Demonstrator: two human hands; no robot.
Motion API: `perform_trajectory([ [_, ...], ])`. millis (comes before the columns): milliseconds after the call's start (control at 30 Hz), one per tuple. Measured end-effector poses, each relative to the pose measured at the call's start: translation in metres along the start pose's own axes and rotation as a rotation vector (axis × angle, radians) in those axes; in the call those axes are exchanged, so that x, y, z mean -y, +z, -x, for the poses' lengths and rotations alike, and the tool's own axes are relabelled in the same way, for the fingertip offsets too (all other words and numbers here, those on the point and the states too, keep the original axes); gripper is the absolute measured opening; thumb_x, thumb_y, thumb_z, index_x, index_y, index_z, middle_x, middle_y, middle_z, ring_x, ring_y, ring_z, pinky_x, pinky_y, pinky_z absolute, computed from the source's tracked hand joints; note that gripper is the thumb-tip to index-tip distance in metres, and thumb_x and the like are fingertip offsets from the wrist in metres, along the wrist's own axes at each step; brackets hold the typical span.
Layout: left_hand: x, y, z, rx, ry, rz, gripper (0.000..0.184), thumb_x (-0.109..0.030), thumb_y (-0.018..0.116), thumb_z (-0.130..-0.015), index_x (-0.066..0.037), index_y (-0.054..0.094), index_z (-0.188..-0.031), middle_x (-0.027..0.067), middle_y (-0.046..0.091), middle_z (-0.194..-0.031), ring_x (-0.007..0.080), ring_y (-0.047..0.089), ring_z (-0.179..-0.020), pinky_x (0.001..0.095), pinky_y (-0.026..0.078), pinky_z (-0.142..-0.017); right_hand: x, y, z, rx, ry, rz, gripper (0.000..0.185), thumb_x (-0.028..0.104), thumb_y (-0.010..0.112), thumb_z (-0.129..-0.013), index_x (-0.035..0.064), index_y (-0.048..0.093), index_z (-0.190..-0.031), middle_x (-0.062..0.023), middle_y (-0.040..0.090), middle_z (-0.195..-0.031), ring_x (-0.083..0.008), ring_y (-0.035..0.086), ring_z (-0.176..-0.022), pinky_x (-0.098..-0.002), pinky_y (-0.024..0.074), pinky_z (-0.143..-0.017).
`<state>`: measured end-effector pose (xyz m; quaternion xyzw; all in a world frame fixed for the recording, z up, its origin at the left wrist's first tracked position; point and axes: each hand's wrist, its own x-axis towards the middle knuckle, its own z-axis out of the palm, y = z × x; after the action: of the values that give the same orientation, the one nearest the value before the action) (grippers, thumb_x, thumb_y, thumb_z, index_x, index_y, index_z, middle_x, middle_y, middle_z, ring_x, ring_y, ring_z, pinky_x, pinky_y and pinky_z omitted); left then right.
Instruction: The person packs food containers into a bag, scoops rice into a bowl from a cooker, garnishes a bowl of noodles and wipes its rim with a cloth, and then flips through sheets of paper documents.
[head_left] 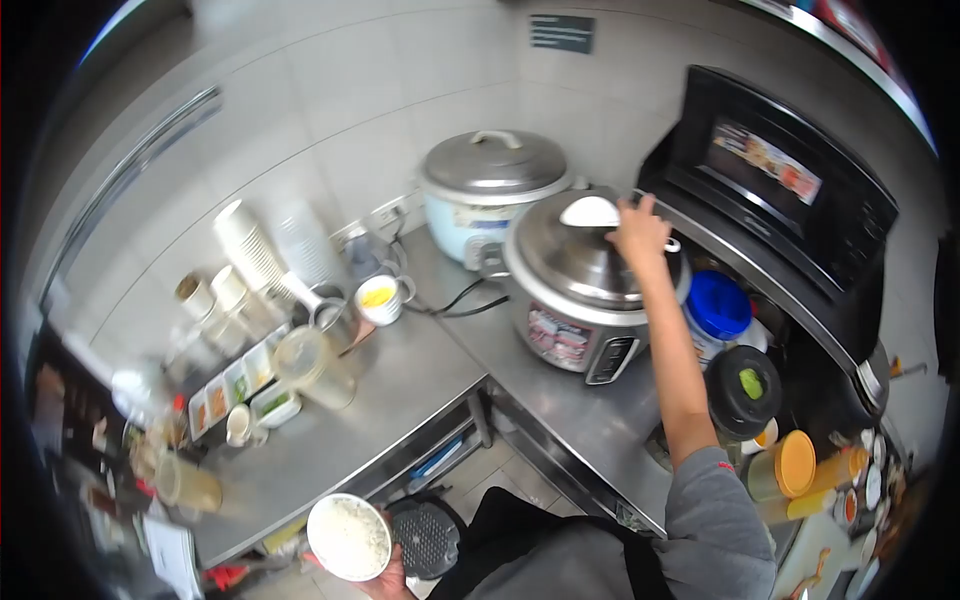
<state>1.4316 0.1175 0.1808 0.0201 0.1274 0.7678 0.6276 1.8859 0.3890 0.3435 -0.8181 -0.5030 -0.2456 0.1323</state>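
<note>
A white bowl [322,530] filled with cooked white rice [353,538] rests in my left hand [392,578], low at the front. The fingers wrap round the bowl's right side and underside. My right hand [641,232] is stretched out over the metal lid [575,262] of the nearer rice cooker [548,318]. Its fingers look apart and slightly blurred, by the lid's top. Just left of the fingers lies a rounded white piece [590,211], perhaps a rice paddle or part of the handle. The lid sits on the cooker.
A light-blue rice cooker [455,215] stands behind, in the corner. Stacked cups [248,240], a pitcher [312,362] and a small cup with yellow food [378,297] occupy the left counter. A black oven-like appliance [770,170], a blue-lidded tub [718,305] and an orange-lidded container [795,463] stand right.
</note>
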Motion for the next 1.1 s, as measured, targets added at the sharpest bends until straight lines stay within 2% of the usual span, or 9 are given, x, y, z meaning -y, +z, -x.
perform_trajectory([
  [200,-0.007,0.007,0.042,0.138,-0.016,0.291,0.094,-0.079,0.042,-0.07,-0.009,0.033,-0.133,0.0335,0.035,-0.127,0.0524,0.037,-0.112,0.0667,0.048,-0.066,0.138,0.02,0.034,0.012,-0.504,-0.748,0.058,0.004,0.058,-0.072,0.0021,0.04,-0.127,-0.0294,0.037,-0.119,-0.0463,0.052,-0.097,-0.0473,0.0454,-0.081],
  [300,-0.006,0.013,0.064,0.093,0.087,0.336,0.094,-0.079,0.042,-0.07,-0.01,0.035,-0.132,0.0341,0.036,-0.126,0.0519,0.038,-0.112,0.0652,0.049,-0.067,0.274,0.101,0.049,0.298,-0.87,-0.991,0.054,0.003,0.058,-0.067,0.001,0.052,-0.12,-0.0203,0.056,-0.09,-0.0352,0.057,-0.077,-0.0414,0.0495,-0.071],
  [367,-0.01,0.012,0.087,0.149,0.164,0.338,0.091,-0.078,0.041,-0.072,-0.01,0.033,-0.133,0.0328,0.036,-0.127,0.0488,0.037,-0.114,0.0636,0.048,-0.072,0.346,0.087,0.08,0.873,-0.513,-1.352,0.051,-0.006,0.057,-0.067,0.0028,0.054,-0.117,-0.011,0.059,-0.087,-0.0194,0.059,-0.068,-0.03,0.0516,-0.051],
  [567,-0.042,-0.023,0.177,0.03,0.579,0.281,0.088,-0.076,0.042,-0.073,-0.012,0.033,-0.134,0.0311,0.032,-0.131,0.0454,0.031,-0.119,0.0623,0.046,-0.079,0.518,0.189,0.08,1.237,-0.392,-1.702,0.033,0.007,0.056,-0.076,0.0022,0.051,-0.109,-0.0108,0.057,-0.082,-0.0206,0.056,-0.06,-0.0333,0.0508,-0.053],
  [700,-0.055,-0.017,0.224,-0.304,0.995,0.226,0.08,-0.073,0.046,-0.073,-0.007,0.051,-0.117,0.0271,0.054,-0.11,0.0475,0.049,-0.1,0.049,0.053,-0.069,0.578,0.266,0.05,1.172,-0.187,-1.736,0.03,0.02,0.052,-0.082,0.0038,0.055,-0.106,-0.0113,0.054,-0.104,-0.0269,0.051,-0.1,-0.0537,0.0431,-0.082],
  [733,-0.062,-0.014,0.234,-0.318,1.059,0.238,0.08,-0.073,0.046,-0.073,-0.007,0.051,-0.117,0.0271,0.054,-0.11,0.0475,0.049,-0.1,0.049,0.053,-0.069,0.6,0.352,0.04,0.627,-0.687,-1.596,0.031,0.024,0.051,-0.083,0.003,0.055,-0.106,-0.0117,0.055,-0.109,-0.0275,0.051,-0.102,-0.049,0.0417,-0.087],
  [767,-0.069,-0.013,0.243,-0.243,1.036,0.269,0.082,-0.075,0.046,-0.073,-0.007,0.049,-0.119,0.0276,0.052,-0.113,0.0472,0.048,-0.101,0.0501,0.053,-0.07,0.562,0.255,0.061,0.885,-0.344,-1.689,0.042,0.022,0.051,-0.084,-0.0002,0.047,-0.119,-0.0159,0.049,-0.121,-0.028,0.047,-0.113,-0.0398,0.0366,-0.094],
  [900,-0.116,-0.044,0.281,-0.023,0.959,0.312,0.09,-0.077,0.044,-0.071,-0.01,0.038,-0.13,0.0311,0.036,-0.126,0.0453,0.037,-0.115,0.0585,0.051,-0.073,0.503,0.113,0.152,0.207,-0.083,-1.779,0.057,0.03,0.05,-0.091,-0.0021,0.034,-0.134,-0.0151,0.035,-0.139,-0.0248,0.034,-0.128,-0.0343,0.0235,-0.106],
  [1100,-0.224,-0.116,0.324,0.031,0.752,0.315,0.091,-0.075,0.042,-0.073,-0.007,0.035,-0.133,0.0348,0.033,-0.128,0.0486,0.035,-0.118,0.0645,0.047,-0.077,0.405,-0.113,0.415,0.826,-0.593,-2.245,0.049,0.024,0.049,-0.093,0.0021,0.032,-0.133,-0.0134,0.046,-0.127,-0.0219,0.05,-0.112,-0.036,0.0366,-0.097],
])
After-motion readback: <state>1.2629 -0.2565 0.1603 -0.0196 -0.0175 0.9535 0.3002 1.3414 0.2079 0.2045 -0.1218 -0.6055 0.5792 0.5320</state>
